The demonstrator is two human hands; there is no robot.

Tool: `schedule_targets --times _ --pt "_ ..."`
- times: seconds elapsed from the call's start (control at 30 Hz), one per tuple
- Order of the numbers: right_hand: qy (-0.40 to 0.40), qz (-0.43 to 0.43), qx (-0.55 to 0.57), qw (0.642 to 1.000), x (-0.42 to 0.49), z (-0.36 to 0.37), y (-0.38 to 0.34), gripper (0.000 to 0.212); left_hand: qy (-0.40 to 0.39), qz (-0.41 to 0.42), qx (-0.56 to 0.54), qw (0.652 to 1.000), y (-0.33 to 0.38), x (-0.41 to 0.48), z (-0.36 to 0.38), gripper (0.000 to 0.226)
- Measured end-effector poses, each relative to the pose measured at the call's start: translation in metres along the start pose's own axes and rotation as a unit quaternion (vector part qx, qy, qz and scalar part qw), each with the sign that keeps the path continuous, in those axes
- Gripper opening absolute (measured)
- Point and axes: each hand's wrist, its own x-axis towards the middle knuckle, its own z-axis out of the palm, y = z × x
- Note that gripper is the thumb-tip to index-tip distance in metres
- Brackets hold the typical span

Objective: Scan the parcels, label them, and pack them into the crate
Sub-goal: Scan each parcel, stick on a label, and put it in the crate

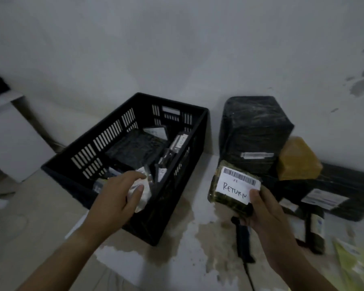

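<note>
1. Crate (105,141) position: the black slotted crate sits open side up on the pale surface, close to the wall. Several dark packed parcels (135,148) with white labels lie inside, so packing appears well under way.
2. Left hand (122,194): the fingers are curled round a crumpled white packet (142,193), held over the crate's corner at 5 o'clock. This placement suggests the packet is being set in among the packed items, or tucked aside to make room.
3. Right hand (265,208): it grips the small green parcel (233,189) by its near edge, thumb on the label, at 3 o'clock from the crate.
4. Parcel orientation: the label faces up, with the barcode and the handwritten word "RETURN" uncovered. The grip at the edge keeps both readable, as a scan or a check requires.
5. Scanner (243,238): the black handle and cable show directly below the right hand, at 6 o'clock from the parcel. Whether the hand also holds the scanner or it lies on the surface cannot be determined.
6. Waiting stock: a large black parcel (254,131), a brown parcel (298,158) and a flat black parcel (334,192) are stacked at 3 o'clock from the crate, within reach of the right hand, presumably queued for processing.
</note>
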Motion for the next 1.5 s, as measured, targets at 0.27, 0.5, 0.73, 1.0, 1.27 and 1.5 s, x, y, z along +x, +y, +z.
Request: schedule_targets --times 0.27,0.5,0.73,1.0,1.27,1.5 --pt "-0.06 -0.039 -0.132 0.989 0.055 0.094 -0.013 0.026 -0.154 0.093 0.116 0.977 -0.113 0.022 -0.028 0.062" --pt "-0.155 -0.144 -0.317 0.924 0.129 0.167 -0.042 0.026 -0.134 0.092 0.116 0.98 -0.145 0.025 -0.03 0.066" --pt "-0.322 -0.097 -0.538 0.773 0.195 0.256 -0.012 0.045 -0.089 0.093 0.123 0.984 -0.152 0.029 -0.025 0.05" --pt "-0.368 -0.008 -0.58 0.727 0.211 0.285 0.058 0.038 -0.082 0.092 0.1 0.987 -0.153 0.031 -0.025 0.049" --pt "-0.381 -0.137 -0.656 0.637 0.197 0.292 0.076 0.069 -0.07 0.093 0.091 0.989 -0.155 0.03 -0.026 0.046" --pt "-0.363 -0.136 -0.693 0.608 0.192 0.292 0.083 0.089 -0.084 0.09 0.1 0.987 -0.155 0.03 -0.026 0.048"
